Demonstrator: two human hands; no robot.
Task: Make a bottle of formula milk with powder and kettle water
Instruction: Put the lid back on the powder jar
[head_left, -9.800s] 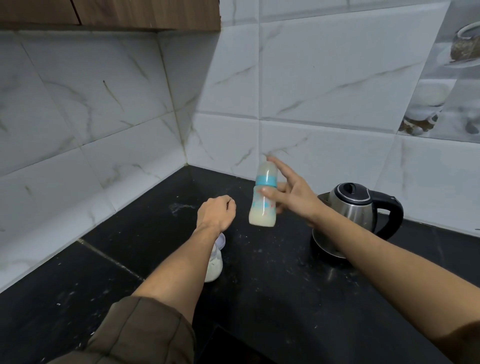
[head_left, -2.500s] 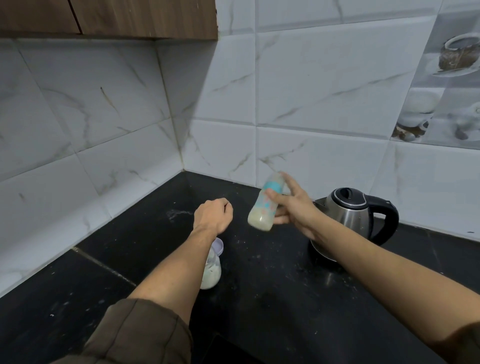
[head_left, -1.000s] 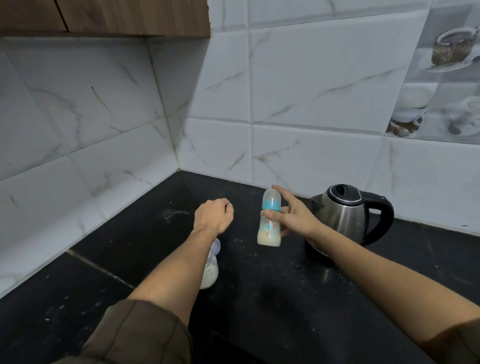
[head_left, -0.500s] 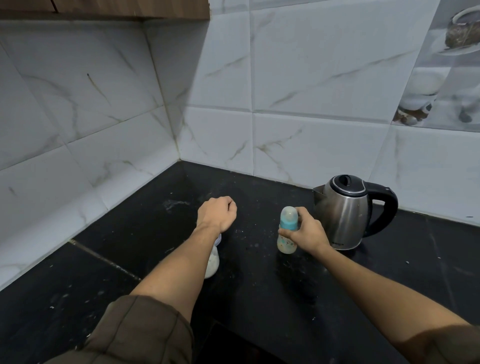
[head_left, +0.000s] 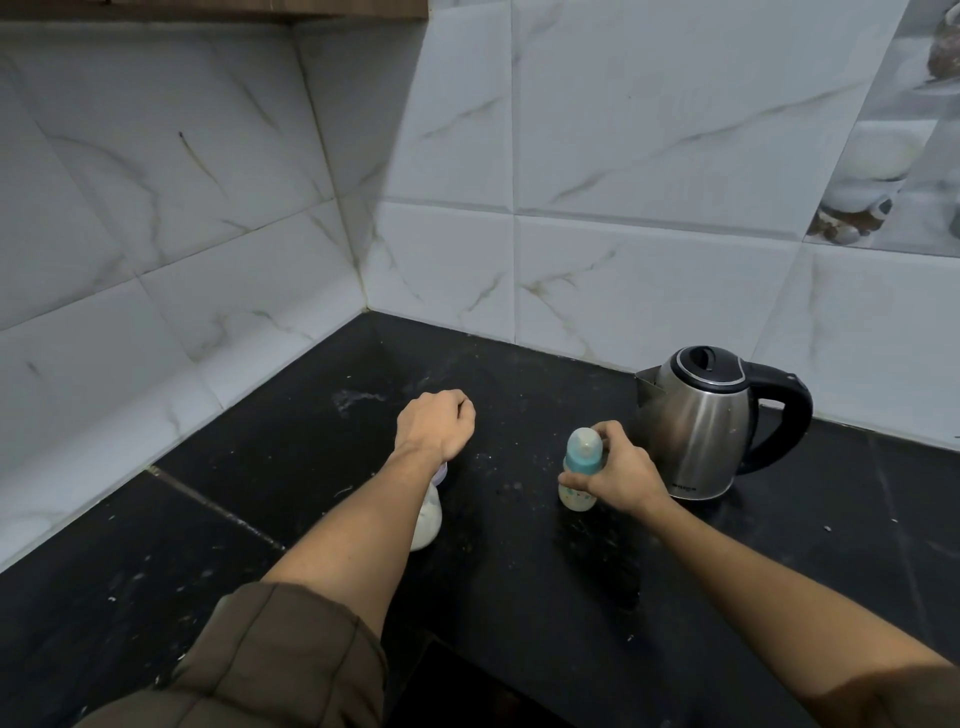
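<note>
Hands at work on a black stone counter set into a corner of white marble-look tiles; the right hand is closed around the baby bottle, fingers wrapped about its teal collar and upper body, and the bottle stands upright on the counter, its capped teat uppermost and pale milk showing in its lower part; just beside it, to the right, sits a stainless-steel kettle with a black lid and handle, the handle pointing away from the bottle; the left hand hovers as a loose fist above the counter, and whether it holds anything cannot be told; below that wrist, partly hidden by the forearm, stands a small container of white powder; a brown sleeve covers the left upper arm; pale specks dot the dark surface.
</note>
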